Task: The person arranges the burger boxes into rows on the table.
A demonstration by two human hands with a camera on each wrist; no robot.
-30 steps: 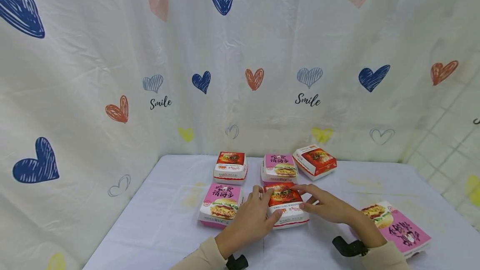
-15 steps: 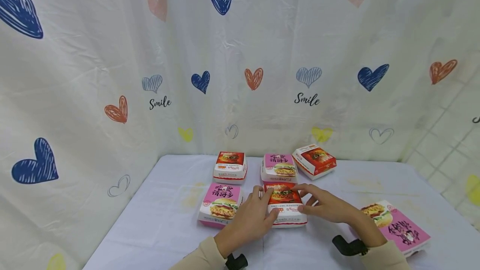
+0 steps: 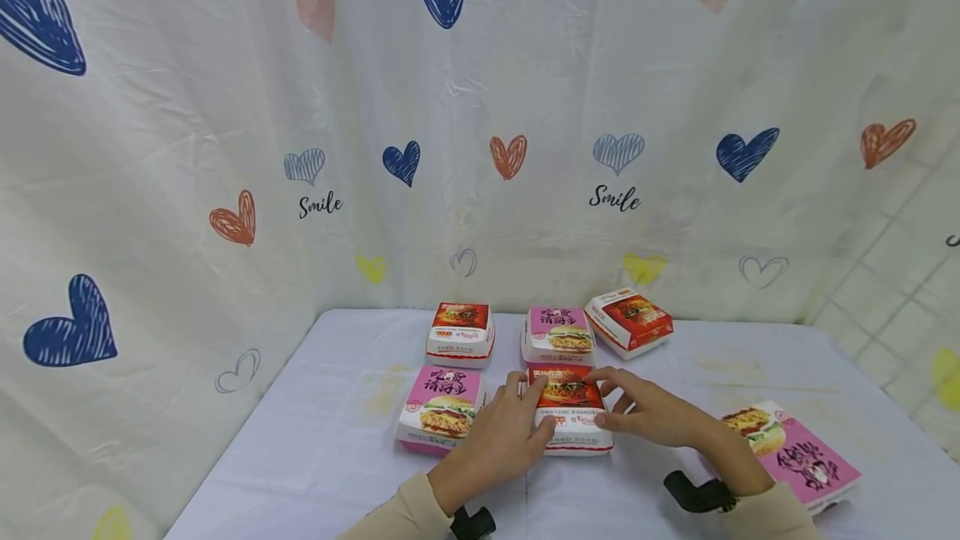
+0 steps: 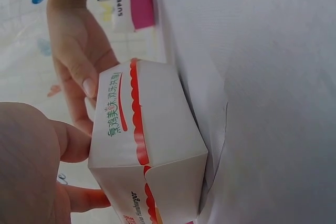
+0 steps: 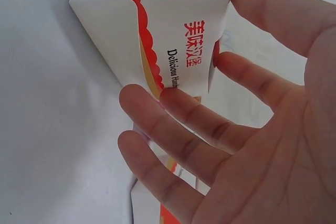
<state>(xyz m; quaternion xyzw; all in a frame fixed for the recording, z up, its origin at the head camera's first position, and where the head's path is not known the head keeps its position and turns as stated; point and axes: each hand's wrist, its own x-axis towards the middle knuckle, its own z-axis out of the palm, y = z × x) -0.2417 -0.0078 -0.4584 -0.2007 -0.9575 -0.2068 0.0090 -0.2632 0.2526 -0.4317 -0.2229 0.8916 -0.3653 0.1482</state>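
A red-and-white burger box [image 3: 572, 419] sits on the white tablecloth between both hands. My left hand [image 3: 501, 430] holds it along its left side, thumb near the front edge and fingers reaching toward the back. My right hand [image 3: 654, 412] spans its right side, with thumb and forefinger at the upper edge. In the right wrist view, the right-hand fingers [image 5: 197, 124] are spread, and some lie beside the box wall. The left wrist view shows the left thumb and a finger at the edge of the burger box [image 4: 163, 108].
Left of the held box stands a pink burger box [image 3: 441, 411]. Behind are a red one [image 3: 461, 335], another pink one [image 3: 558, 336] and a tilted red one [image 3: 630, 323]. One more pink box [image 3: 802, 461] lies by the right forearm. A heart-print curtain [image 3: 525, 223] hangs behind the table.
The held burger box has turned slightly and shifted a little left, so it now sits straighter behind the thumbs. Both hands have stayed nearly in place around it.
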